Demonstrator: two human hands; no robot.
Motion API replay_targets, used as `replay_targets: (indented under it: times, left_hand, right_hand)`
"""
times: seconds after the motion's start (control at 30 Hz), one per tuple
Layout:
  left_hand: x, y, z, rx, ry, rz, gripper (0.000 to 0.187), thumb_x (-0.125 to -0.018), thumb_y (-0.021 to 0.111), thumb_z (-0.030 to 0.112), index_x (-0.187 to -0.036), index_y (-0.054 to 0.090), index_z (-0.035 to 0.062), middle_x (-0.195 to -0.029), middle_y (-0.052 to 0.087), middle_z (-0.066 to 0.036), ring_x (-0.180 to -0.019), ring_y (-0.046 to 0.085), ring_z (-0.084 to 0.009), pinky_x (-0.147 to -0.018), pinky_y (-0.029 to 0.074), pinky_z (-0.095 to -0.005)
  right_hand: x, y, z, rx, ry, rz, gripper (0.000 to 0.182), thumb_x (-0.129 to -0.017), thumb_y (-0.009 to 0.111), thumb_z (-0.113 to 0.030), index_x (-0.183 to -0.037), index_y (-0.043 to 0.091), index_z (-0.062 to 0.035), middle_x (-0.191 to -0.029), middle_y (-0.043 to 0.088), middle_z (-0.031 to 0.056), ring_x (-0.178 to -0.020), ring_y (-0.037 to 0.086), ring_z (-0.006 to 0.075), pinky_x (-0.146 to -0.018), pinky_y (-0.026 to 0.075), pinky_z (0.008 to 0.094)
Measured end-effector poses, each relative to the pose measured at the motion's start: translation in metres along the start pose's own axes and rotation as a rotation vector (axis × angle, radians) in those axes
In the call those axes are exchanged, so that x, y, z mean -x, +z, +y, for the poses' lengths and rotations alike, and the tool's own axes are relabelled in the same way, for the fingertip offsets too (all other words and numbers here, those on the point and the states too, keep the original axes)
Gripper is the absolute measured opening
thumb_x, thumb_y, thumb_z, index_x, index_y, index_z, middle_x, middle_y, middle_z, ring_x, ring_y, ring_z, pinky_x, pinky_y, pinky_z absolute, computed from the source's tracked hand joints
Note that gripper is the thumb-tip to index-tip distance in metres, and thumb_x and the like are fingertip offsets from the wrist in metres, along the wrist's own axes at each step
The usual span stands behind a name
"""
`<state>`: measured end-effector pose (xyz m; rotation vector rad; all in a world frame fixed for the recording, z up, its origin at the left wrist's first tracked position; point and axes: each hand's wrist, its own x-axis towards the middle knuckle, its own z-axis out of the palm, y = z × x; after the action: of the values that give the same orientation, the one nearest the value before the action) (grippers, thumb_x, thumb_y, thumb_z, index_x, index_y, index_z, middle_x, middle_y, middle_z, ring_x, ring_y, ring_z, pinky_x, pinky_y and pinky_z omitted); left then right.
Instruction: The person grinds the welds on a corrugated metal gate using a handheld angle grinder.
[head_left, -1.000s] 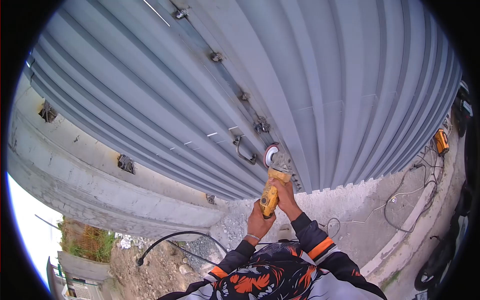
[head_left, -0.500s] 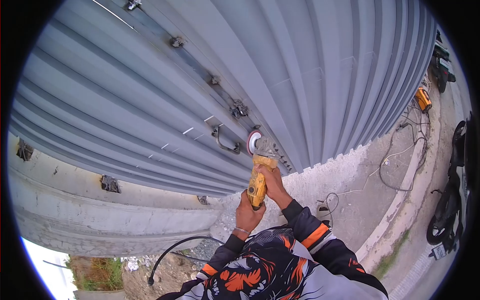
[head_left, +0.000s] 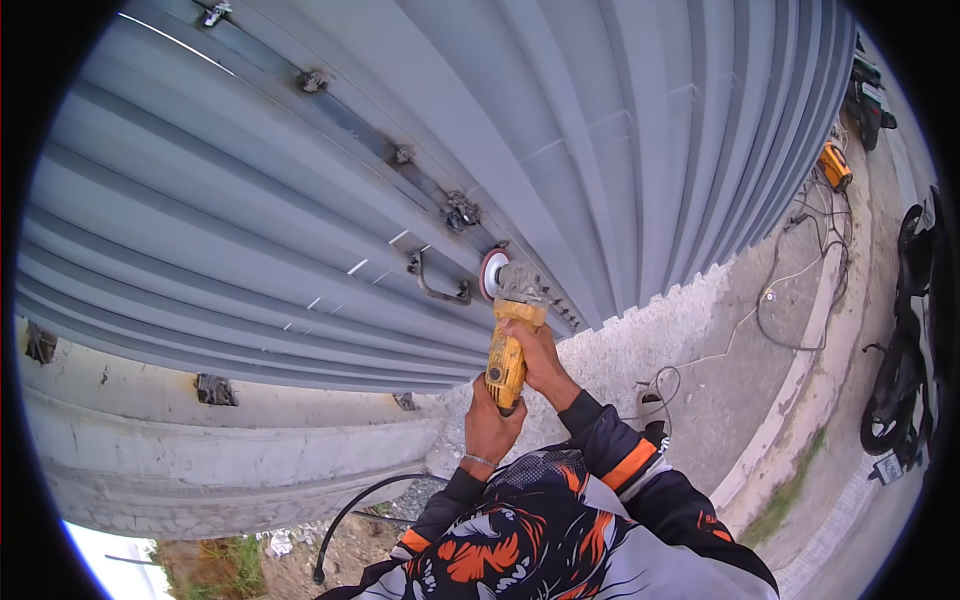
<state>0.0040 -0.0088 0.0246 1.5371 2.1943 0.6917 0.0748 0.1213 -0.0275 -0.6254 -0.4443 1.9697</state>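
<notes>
A yellow angle grinder [head_left: 507, 355] is held in both hands, its disc end pointing up and away from me. My left hand [head_left: 492, 425] wraps around the rear of its body. Higher up, near the grey gear head, my right hand [head_left: 538, 357] grips the body from the right. The round white-and-red disc [head_left: 493, 273] is right at the grey corrugated metal gate [head_left: 560, 190], beside its vertical frame strip. Just left of the disc is a dark metal handle [head_left: 437, 283]. A latch [head_left: 461, 211] with rough dark metal sits farther up the strip.
Cables [head_left: 800, 270] loop over the concrete ground at right, near an orange machine [head_left: 835, 166]. A parked motorcycle [head_left: 897, 370] stands at the right edge. A concrete beam [head_left: 220, 440] runs along the lower left, with a black hose [head_left: 345, 510] below it.
The view has shifted slightly, so the gate and ground appear a little higher and farther left. Both hands keep their grip on the angle grinder, its disc still beside the strip.
</notes>
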Motion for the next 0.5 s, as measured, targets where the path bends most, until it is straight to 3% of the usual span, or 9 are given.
replay_targets:
  times: [0.1,0.2,0.5]
  left_hand:
    - [-0.0002,-0.0028,0.005,-0.028,-0.033,0.031,0.065,-0.084,0.079,0.02,-0.135,0.045,-0.0008,-0.11,0.07,-0.028,-0.1,0.071,-0.0476,-0.084,0.057,-0.0505]
    - [0.0001,-0.0063,0.0095,-0.031,-0.004,0.024,0.067,-0.085,0.077,0.022,-0.136,0.042,-0.0016,-0.112,0.068,-0.031,-0.098,0.068,-0.0513,-0.082,0.055,-0.0543]
    - [0.0015,-0.0028,-0.0001,-0.013,0.017,0.0,0.067,-0.086,0.078,0.023,-0.137,0.041,-0.0014,-0.112,0.068,-0.03,-0.097,0.069,-0.0506,-0.081,0.056,-0.054]
  right_hand:
    - [-0.0005,0.0015,-0.0015,0.003,0.012,-0.02,0.035,-0.09,0.072,-0.018,-0.117,0.062,0.0018,-0.091,0.066,0.0098,-0.075,0.067,0.0205,-0.067,0.058,0.0359]
    - [0.0016,0.0052,-0.0058,-0.035,0.031,-0.032,0.037,-0.088,0.076,-0.02,-0.117,0.066,0.0008,-0.094,0.066,0.0057,-0.08,0.065,0.0162,-0.07,0.054,0.0331]
    - [0.0049,0.0052,-0.003,-0.064,0.033,0.014,0.035,-0.088,0.076,-0.02,-0.115,0.067,0.0006,-0.093,0.066,0.0055,-0.079,0.065,0.0161,-0.068,0.054,0.0331]
